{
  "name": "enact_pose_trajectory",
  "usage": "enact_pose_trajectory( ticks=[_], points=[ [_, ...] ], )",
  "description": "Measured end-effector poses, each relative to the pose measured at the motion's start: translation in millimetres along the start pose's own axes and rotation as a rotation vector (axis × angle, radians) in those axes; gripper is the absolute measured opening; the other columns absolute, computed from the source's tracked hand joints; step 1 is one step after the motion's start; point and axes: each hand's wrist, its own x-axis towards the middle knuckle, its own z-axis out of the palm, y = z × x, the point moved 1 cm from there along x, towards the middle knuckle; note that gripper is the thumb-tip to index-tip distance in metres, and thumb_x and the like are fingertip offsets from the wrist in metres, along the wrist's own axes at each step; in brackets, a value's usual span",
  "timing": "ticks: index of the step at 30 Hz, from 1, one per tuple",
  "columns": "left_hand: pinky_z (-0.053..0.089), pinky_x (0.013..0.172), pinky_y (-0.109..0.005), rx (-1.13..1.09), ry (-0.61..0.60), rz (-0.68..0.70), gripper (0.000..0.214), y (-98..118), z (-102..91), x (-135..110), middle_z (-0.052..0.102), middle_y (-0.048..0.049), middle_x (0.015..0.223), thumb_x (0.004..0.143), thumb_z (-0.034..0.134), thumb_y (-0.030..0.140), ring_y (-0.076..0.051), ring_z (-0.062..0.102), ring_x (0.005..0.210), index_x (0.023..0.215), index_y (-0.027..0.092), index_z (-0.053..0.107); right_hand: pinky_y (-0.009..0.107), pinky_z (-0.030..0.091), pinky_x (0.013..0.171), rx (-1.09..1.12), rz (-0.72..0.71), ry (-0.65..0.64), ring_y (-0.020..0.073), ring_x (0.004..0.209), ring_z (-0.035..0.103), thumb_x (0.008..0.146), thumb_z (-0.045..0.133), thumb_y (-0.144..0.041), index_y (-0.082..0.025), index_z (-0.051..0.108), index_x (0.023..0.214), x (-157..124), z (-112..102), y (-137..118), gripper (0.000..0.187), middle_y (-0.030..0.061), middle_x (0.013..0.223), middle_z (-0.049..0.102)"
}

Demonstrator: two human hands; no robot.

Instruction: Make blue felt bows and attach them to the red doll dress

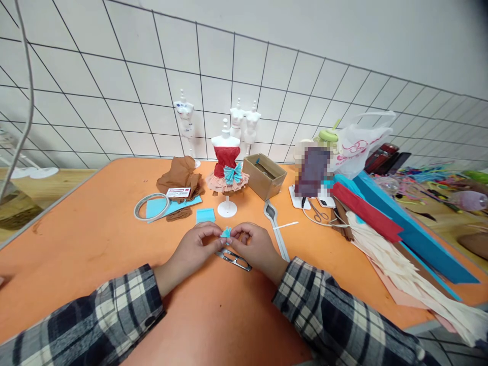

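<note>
- Orange table (198, 315): cut off at your near left.
- Your left hand (194, 246) and right hand (259, 246): pinching the blue piece (226, 233) at centre, fingers partly covering it.
- Cardboard box (254, 177), far: open, blue scrap (258, 161) inside.
- Dark object (314, 170), far right: blurred.
- Metal tool (234, 259): partly hidden by your right hand.

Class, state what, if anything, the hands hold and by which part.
A small blue piece, pinched at its left side by the left hand and right side by the right hand.

The nearest dress form (225, 142) stands on the bench (95, 264) beyond my left hand (194, 244) and right hand (259, 246), tape roll (135, 208) to its left, cardboard box (263, 180) right.
</note>
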Motion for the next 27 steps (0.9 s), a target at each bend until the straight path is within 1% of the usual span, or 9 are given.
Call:
enact_pose_trajectory(
  ticks=[5,9,15,17,18,20,22,24,27],
  points=[
    [0.047,0.081,-0.034,0.072,0.043,0.032,0.021,1,0.6,0,0.069,-0.0057,0.085,0.082,0.062,0.038,-0.022,0.061,0.086,0.073,0.021,0.069,0.022,0.036,0.052,-0.016,0.014,0.006,0.0103,0.055,0.047,0.075,0.065,-0.031,-0.019,0.069,0.075,0,0,2,0.013,-0.0012,0.065,0.062],
    [0.047,0.083,-0.035,0.089,0.030,0.060,0.019,3,1.6,-1,0.071,-0.0046,0.083,0.082,0.061,0.037,-0.021,0.062,0.083,0.073,0.022,0.070,0.022,0.036,0.052,-0.044,0.034,0.008,0.0106,0.056,0.048,0.074,0.064,-0.030,-0.019,0.070,0.074,0,-1,1,0.012,-0.0017,0.064,0.062],
    [0.047,0.083,-0.036,0.109,0.043,0.104,0.015,8,5.0,-3,0.070,-0.0044,0.082,0.079,0.064,0.033,-0.021,0.062,0.082,0.072,0.023,0.071,0.020,0.030,0.049,-0.065,0.017,0.004,0.0084,0.052,0.043,0.071,0.064,-0.026,-0.019,0.062,0.067,-3,1,-1,0.008,-0.0052,0.058,0.054],
    [0.048,0.083,-0.036,0.101,0.059,0.085,0.017,8,4.6,-3,0.070,-0.0047,0.083,0.080,0.063,0.035,-0.021,0.062,0.083,0.072,0.022,0.071,0.020,0.032,0.048,-0.021,0.044,-0.014,0.0077,0.050,0.042,0.073,0.065,-0.029,-0.020,0.063,0.074,-4,1,-2,0.009,-0.0053,0.062,0.056],
    [0.049,0.082,-0.035,0.089,0.073,0.065,0.018,7,4.0,-3,0.070,-0.0049,0.085,0.081,0.062,0.036,-0.021,0.062,0.084,0.072,0.022,0.070,0.020,0.034,0.049,0.022,0.066,-0.024,0.0076,0.051,0.044,0.074,0.065,-0.030,-0.020,0.065,0.082,-3,1,-2,0.013,-0.0047,0.066,0.059],
    [0.050,0.081,-0.034,0.056,0.112,0.025,0.021,4,2.2,-3,0.069,-0.0052,0.088,0.081,0.062,0.039,-0.021,0.062,0.085,0.072,0.021,0.069,0.021,0.040,0.051,0.150,0.134,-0.038,0.0081,0.053,0.050,0.074,0.066,-0.033,-0.022,0.063,0.105,-2,0,-3,0.033,-0.0022,0.078,0.064],
    [0.051,0.080,-0.033,0.024,0.143,0.001,0.023,0,0.6,-2,0.067,-0.0049,0.088,0.081,0.062,0.042,-0.021,0.063,0.085,0.074,0.021,0.068,0.021,0.042,0.049,0.294,0.227,-0.078,0.0087,0.053,0.054,0.074,0.067,-0.033,-0.021,0.059,0.114,-1,0,-5,0.043,-0.0006,0.081,0.065],
    [0.051,0.081,-0.032,0.007,0.158,-0.002,0.024,-2,-0.1,-1,0.067,-0.0048,0.088,0.081,0.062,0.043,-0.020,0.063,0.085,0.077,0.021,0.069,0.020,0.040,0.043,0.392,0.305,-0.119,0.0084,0.049,0.053,0.073,0.067,-0.035,-0.018,0.061,0.100,0,0,-6,0.033,-0.0001,0.077,0.065],
    [0.050,0.082,-0.033,0.006,0.121,-0.006,0.026,-3,1.2,-1,0.067,-0.0055,0.088,0.082,0.061,0.044,-0.021,0.063,0.087,0.078,0.020,0.070,0.019,0.037,0.039,0.433,0.328,-0.112,0.0074,0.046,0.051,0.073,0.066,-0.038,-0.017,0.059,0.079,1,-1,-7,0.023,-0.0003,0.072,0.064]
  ],
)
